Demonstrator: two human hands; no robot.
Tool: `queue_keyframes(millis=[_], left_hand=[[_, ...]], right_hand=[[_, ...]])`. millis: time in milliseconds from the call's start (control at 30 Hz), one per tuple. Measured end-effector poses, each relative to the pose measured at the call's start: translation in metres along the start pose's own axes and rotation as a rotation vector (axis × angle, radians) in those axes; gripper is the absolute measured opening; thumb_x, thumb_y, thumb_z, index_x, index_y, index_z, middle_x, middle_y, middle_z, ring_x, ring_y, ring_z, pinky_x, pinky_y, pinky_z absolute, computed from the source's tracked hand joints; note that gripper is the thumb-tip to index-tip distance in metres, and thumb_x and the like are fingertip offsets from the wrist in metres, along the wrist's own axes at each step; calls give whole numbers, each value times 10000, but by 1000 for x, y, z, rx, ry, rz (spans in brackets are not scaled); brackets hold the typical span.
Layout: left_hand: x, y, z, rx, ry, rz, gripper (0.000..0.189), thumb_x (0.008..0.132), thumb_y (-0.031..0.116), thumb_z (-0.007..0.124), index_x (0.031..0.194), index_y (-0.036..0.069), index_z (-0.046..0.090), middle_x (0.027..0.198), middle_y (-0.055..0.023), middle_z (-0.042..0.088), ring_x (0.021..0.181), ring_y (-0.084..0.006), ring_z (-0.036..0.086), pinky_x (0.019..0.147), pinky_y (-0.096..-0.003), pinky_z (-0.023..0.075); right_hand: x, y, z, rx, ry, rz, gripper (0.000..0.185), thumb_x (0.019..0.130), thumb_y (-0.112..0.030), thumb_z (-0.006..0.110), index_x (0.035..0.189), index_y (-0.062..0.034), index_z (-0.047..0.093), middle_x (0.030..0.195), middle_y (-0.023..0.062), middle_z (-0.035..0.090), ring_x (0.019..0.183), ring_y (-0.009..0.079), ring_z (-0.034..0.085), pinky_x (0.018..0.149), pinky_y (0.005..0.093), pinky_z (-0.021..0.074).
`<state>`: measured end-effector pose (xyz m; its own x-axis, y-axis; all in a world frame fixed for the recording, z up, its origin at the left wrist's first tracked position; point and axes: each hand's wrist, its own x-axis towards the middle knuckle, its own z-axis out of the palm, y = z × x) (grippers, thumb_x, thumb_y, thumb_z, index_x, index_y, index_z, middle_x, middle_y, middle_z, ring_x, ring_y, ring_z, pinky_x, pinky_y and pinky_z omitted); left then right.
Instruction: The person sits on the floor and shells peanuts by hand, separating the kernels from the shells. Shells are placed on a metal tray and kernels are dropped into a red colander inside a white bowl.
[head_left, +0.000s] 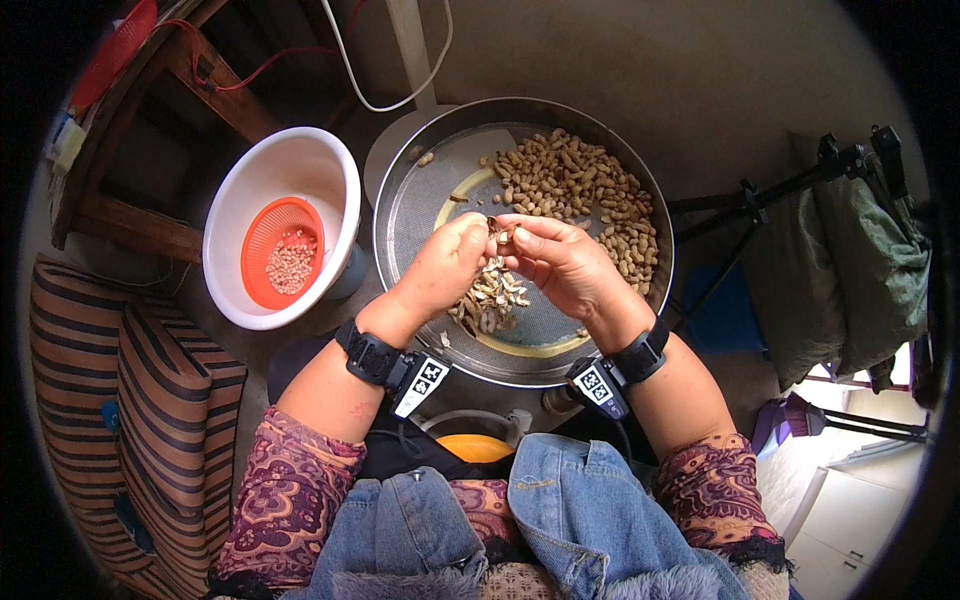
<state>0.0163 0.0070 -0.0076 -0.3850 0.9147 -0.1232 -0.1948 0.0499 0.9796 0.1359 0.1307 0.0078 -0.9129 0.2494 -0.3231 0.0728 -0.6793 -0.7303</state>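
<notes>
Over a round metal mesh sieve, my left hand and my right hand meet at the fingertips. Between the right thumb and fingers is a cracked peanut shell. The left fingers are curled around a dark piece of shell; whether a kernel sits inside that hand is hidden. Unshelled peanuts are heaped along the sieve's far right side. Below my hands lies a pile of empty peanut shells, partly covered by my left hand.
Left of the sieve, a white basin holds an orange plastic basket with shelled peanut kernels. A black tripod stands at the right. A striped cushioned seat is at the left, and a white cable hangs beyond the sieve.
</notes>
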Motion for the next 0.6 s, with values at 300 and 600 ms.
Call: queue_keyframes(millis=[300, 600], left_hand=[[4, 2, -5, 533, 159, -95, 290, 880, 243, 439, 735, 8, 528, 638, -30, 517, 589, -105, 476, 554, -250, 397], [3, 4, 5, -37, 135, 6, 152, 858, 155, 526, 916, 15, 544, 642, 28, 503, 572, -14, 440, 524, -153, 356]], right_hand=[[1, -9, -5, -145, 62, -28, 232, 821, -130, 583, 1008, 7, 580, 877, 81, 610, 791, 135, 587, 694, 234, 486], [1, -5, -4, -243, 74, -54, 220, 808, -148, 605, 964, 7, 596, 827, 61, 616, 744, 114, 584, 658, 228, 477]])
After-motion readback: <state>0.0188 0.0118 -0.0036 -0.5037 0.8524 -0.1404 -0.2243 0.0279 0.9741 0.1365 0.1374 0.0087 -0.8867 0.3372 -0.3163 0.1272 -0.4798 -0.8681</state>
